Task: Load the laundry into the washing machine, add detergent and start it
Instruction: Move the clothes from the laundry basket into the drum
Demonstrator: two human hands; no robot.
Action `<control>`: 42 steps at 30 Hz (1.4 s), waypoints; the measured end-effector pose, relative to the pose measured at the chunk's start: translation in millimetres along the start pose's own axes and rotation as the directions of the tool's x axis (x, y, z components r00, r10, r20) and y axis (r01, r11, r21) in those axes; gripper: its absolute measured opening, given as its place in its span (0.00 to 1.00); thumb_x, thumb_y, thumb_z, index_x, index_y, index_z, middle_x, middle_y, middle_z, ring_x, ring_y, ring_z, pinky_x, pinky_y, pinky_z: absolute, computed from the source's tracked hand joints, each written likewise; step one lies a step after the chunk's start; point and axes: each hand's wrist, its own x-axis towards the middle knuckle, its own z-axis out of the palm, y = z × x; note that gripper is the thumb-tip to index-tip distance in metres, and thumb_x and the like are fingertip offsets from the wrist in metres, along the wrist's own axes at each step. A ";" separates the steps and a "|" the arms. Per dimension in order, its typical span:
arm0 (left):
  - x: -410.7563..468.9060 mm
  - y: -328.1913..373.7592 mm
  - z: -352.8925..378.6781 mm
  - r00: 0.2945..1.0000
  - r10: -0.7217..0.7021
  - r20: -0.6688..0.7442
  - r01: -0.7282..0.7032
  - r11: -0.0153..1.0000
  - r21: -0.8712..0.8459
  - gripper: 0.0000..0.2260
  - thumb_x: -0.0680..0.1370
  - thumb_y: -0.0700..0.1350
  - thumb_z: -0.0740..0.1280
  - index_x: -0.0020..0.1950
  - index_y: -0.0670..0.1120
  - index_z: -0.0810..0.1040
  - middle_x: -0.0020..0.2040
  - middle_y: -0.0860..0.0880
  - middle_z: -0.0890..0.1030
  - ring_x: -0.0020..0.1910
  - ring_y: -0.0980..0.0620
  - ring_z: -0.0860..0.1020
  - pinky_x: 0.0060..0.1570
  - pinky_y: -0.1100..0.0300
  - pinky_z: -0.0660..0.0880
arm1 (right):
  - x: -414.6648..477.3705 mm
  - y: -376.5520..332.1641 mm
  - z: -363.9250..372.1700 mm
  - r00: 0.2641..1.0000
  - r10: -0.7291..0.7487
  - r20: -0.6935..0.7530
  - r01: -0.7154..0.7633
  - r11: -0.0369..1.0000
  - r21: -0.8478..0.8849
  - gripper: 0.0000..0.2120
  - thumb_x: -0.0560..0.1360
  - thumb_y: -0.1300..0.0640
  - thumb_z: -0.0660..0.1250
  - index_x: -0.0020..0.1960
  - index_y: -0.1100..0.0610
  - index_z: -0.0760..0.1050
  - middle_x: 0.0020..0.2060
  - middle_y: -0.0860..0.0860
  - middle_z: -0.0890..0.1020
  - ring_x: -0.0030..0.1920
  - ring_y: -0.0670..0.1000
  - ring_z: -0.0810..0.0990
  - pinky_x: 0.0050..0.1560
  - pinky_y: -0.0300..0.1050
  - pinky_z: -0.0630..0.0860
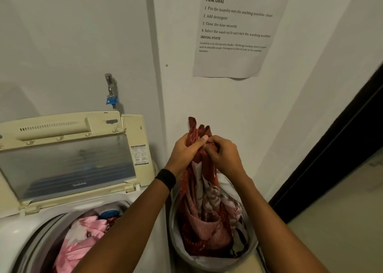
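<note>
Laundry (207,210) — a red patterned cloth — rises from the basket (209,261), its lower folds lying inside. My left grip (186,150) and right grip (224,155) both clench its bunched top edge, touching one another. Left of the basket I see the washing machine (18,233), lid (68,165) raised — pink garments (83,237) lie in its drum. A printed sheet (234,61) hangs on the wall above.

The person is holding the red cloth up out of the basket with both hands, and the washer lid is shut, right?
Not quite: the lid is open and standing up, as the head view shows. The rest is right: the left hand and the right hand hold the red cloth up out of the basket.
</note>
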 end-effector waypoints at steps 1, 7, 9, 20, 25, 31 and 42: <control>-0.9 -0.4 0.7 1.000 -0.011 -0.019 0.011 1.000 0.020 0.14 0.79 0.55 0.74 0.60 0.49 0.83 0.54 0.46 0.87 0.54 0.47 0.86 0.59 0.49 0.82 | -3.1 0.0 3.7 0.999 -0.022 -0.040 0.023 1.000 0.009 0.06 0.79 0.55 0.68 0.50 0.50 0.84 0.37 0.40 0.83 0.38 0.42 0.81 0.38 0.33 0.73; -4.8 -1.9 6.4 0.996 0.015 -0.090 -0.004 0.993 0.117 0.13 0.78 0.56 0.73 0.56 0.48 0.84 0.49 0.50 0.88 0.51 0.50 0.86 0.51 0.59 0.83 | -18.9 1.6 19.7 0.995 0.068 -0.073 -0.061 0.994 0.088 0.11 0.77 0.47 0.71 0.44 0.50 0.72 0.34 0.40 0.81 0.37 0.41 0.81 0.35 0.37 0.78; -1.1 -1.2 11.0 0.980 0.039 -0.195 -0.018 0.994 0.107 0.12 0.80 0.54 0.72 0.56 0.47 0.84 0.48 0.49 0.88 0.50 0.50 0.86 0.51 0.58 0.82 | -24.4 -0.4 25.3 0.991 0.117 -0.058 -0.104 0.976 0.190 0.14 0.77 0.44 0.72 0.46 0.51 0.71 0.36 0.45 0.83 0.36 0.44 0.84 0.39 0.48 0.83; 21.7 26.5 -36.1 0.963 0.166 -0.210 -0.107 0.957 0.268 0.14 0.80 0.52 0.72 0.54 0.40 0.83 0.47 0.43 0.87 0.48 0.44 0.86 0.55 0.45 0.83 | -38.0 35.6 -28.9 0.914 -0.135 0.383 0.140 0.990 0.016 0.03 0.82 0.47 0.67 0.54 0.44 0.79 0.45 0.41 0.84 0.44 0.42 0.83 0.46 0.39 0.77; 8.9 21.6 -30.2 0.996 -0.045 0.076 0.039 0.997 0.070 0.18 0.80 0.60 0.70 0.53 0.45 0.85 0.48 0.41 0.87 0.46 0.45 0.86 0.45 0.58 0.83 | -1.2 -4.4 -46.3 0.955 -0.214 0.206 0.245 0.960 -0.134 0.08 0.77 0.39 0.67 0.44 0.41 0.75 0.38 0.39 0.82 0.40 0.42 0.81 0.40 0.43 0.76; 3.5 22.6 -27.5 0.969 -0.113 0.220 0.099 0.992 0.074 0.27 0.75 0.71 0.68 0.61 0.51 0.85 0.58 0.46 0.87 0.58 0.46 0.85 0.57 0.57 0.82 | 8.9 -0.6 -26.5 1.000 -0.029 0.008 0.030 0.946 -0.324 0.15 0.74 0.39 0.67 0.37 0.48 0.72 0.30 0.43 0.78 0.34 0.44 0.77 0.35 0.43 0.74; 5.9 9.0 -32.4 0.996 -0.042 0.079 0.021 0.968 0.248 0.15 0.74 0.40 0.77 0.59 0.48 0.82 0.51 0.50 0.88 0.50 0.51 0.87 0.47 0.62 0.82 | 8.8 3.5 -18.5 0.999 0.037 -0.020 -0.042 0.942 -0.333 0.16 0.78 0.35 0.64 0.42 0.47 0.70 0.34 0.43 0.78 0.36 0.48 0.78 0.33 0.43 0.68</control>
